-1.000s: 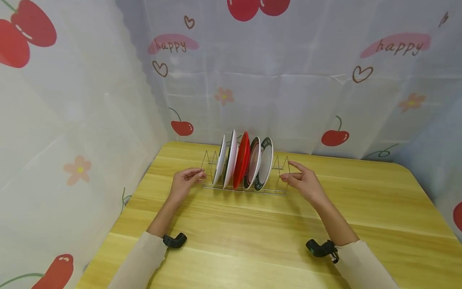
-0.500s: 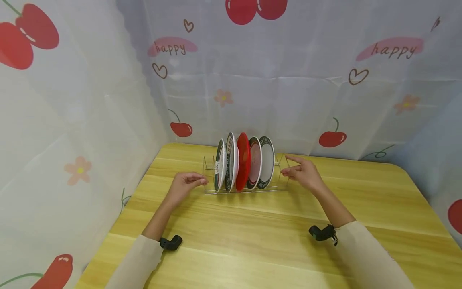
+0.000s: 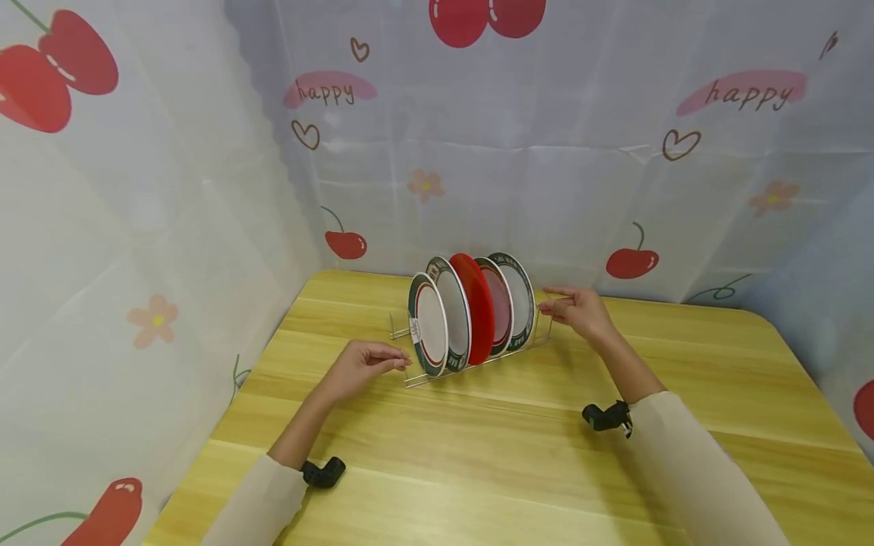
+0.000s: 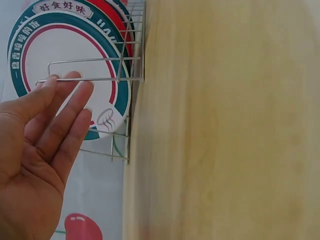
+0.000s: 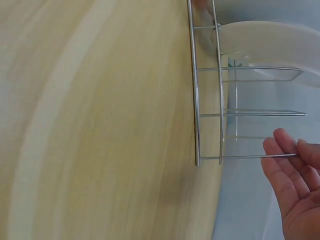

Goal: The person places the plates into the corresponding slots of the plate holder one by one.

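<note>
A wire dish rack point(image 3: 419, 382) stands on the table and holds several plates on edge. From left to right are a white plate with a green rim point(image 3: 432, 326), a second green-rimmed plate point(image 3: 454, 315), a red plate point(image 3: 481, 318), a dark-rimmed plate with a pinkish face point(image 3: 501, 307), and a dark-rimmed white plate point(image 3: 522, 294). My left hand point(image 3: 365, 366) pinches the upright wire at the rack's left end, between thumb and fingers in the left wrist view. At the other end, my right hand point(image 3: 579, 312) pinches the end wire point(image 5: 245, 157).
The wooden table point(image 3: 464, 462) extends in front of the rack and to both sides. Close behind it hangs a white curtain point(image 3: 519, 182) printed with cherries, and another stretch of curtain runs along the left. Each wrist carries a black camera point(image 3: 324, 472).
Both hands have turned the rack on the table: its left end has come nearer to me and its right end has gone farther back. More of the plates' faces now show.
</note>
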`<action>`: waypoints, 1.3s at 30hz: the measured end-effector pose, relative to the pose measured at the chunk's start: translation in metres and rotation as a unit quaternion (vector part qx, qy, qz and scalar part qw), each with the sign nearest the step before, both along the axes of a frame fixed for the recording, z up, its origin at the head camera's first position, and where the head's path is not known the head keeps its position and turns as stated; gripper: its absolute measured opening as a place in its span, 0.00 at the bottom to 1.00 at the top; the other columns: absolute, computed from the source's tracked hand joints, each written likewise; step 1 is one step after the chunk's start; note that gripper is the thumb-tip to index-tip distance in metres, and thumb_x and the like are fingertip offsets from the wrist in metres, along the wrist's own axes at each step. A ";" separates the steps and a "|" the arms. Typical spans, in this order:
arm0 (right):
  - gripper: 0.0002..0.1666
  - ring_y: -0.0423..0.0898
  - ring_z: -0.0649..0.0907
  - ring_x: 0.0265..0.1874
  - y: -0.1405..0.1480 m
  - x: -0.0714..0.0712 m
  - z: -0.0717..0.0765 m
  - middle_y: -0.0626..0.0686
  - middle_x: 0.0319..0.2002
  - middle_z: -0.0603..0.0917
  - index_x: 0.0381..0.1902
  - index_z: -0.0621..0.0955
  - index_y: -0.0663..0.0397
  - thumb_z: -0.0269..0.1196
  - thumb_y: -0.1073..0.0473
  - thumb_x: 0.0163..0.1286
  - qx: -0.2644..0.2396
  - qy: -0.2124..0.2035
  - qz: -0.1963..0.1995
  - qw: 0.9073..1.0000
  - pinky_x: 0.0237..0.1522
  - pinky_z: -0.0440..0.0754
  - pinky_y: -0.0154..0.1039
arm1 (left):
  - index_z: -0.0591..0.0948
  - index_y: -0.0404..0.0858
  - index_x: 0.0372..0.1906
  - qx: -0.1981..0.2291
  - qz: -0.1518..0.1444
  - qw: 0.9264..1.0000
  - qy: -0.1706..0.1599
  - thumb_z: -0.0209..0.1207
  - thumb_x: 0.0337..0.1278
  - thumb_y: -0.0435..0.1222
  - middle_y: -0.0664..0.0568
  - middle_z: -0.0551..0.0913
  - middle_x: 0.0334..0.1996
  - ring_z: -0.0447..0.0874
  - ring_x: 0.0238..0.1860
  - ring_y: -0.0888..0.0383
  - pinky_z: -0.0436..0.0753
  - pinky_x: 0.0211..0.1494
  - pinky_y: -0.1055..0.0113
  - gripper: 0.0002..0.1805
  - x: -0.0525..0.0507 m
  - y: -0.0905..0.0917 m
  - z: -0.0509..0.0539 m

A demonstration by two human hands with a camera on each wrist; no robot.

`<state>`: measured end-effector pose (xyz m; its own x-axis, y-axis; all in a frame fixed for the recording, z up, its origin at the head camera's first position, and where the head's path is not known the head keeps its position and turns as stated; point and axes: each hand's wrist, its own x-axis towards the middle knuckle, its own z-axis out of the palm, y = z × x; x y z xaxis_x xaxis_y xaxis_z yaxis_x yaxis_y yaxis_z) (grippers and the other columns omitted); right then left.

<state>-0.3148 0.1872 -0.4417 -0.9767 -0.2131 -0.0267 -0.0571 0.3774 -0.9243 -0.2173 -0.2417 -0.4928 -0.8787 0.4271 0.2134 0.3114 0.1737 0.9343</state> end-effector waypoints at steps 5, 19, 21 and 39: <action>0.23 0.61 0.83 0.57 0.001 -0.009 0.001 0.69 0.55 0.83 0.68 0.75 0.67 0.53 0.62 0.81 0.001 -0.006 -0.005 1.000 0.58 0.82 0.47 | 0.86 0.30 0.54 -0.006 -0.036 0.999 -0.021 0.62 0.67 0.28 0.41 0.88 0.50 0.89 0.50 0.48 0.87 0.55 0.54 0.13 0.009 0.007 0.002; 0.27 0.66 0.76 0.64 0.002 0.018 0.007 0.72 0.65 0.75 0.70 0.71 0.70 0.52 0.57 0.82 0.045 0.058 -0.048 0.996 0.59 0.82 0.57 | 0.84 0.32 0.57 -0.028 0.105 0.994 0.002 0.65 0.68 0.39 0.42 0.88 0.49 0.89 0.49 0.51 0.88 0.52 0.64 0.19 -0.014 -0.030 0.000; 0.29 0.65 0.76 0.65 0.000 0.031 0.010 0.70 0.65 0.76 0.71 0.71 0.68 0.52 0.54 0.82 0.038 0.073 -0.064 0.995 0.58 0.83 0.56 | 0.81 0.30 0.62 -0.010 0.110 0.994 0.000 0.64 0.69 0.37 0.40 0.87 0.51 0.88 0.51 0.51 0.87 0.54 0.64 0.22 -0.022 -0.036 -0.002; 0.31 0.65 0.80 0.60 -0.039 0.081 0.008 0.73 0.63 0.76 0.75 0.65 0.66 0.57 0.61 0.80 -0.051 0.071 -0.029 0.996 0.49 0.88 0.51 | 0.86 0.32 0.55 0.015 0.035 0.999 -0.031 0.62 0.70 0.32 0.44 0.88 0.51 0.86 0.55 0.55 0.85 0.57 0.66 0.14 -0.048 -0.018 -0.017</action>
